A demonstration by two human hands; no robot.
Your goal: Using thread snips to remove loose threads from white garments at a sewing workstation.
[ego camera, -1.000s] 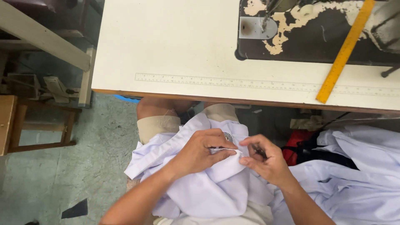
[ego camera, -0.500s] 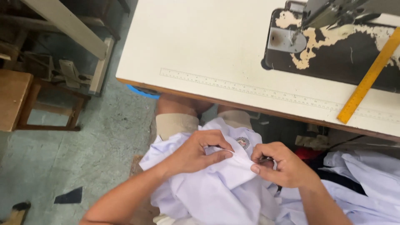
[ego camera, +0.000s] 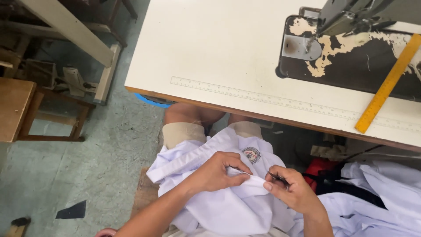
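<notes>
The cream counter (ego camera: 210,52) fills the top of your view, with the black sewing machine (ego camera: 351,52) at its far right, a printed ruler strip (ego camera: 263,97) along the near edge and a yellow ruler (ego camera: 388,83) lying slantwise beside the machine. Below the edge, the white shirt (ego camera: 223,210) is bunched on your lap, its round badge (ego camera: 251,154) facing up, and more white cloth (ego camera: 381,197) is heaped to your right. Your left hand (ego camera: 217,172) has its fingers (ego camera: 239,166) clenched on a fold of the shirt, and your right hand (ego camera: 293,189) pinches the same fold just beside it while gripping a small dark tool (ego camera: 277,177), probably snips, though too little shows to be sure. Keep the fold taut between both hands, hold the tool's tip flat against the seam, and lift only thread, never the cloth beneath.
</notes>
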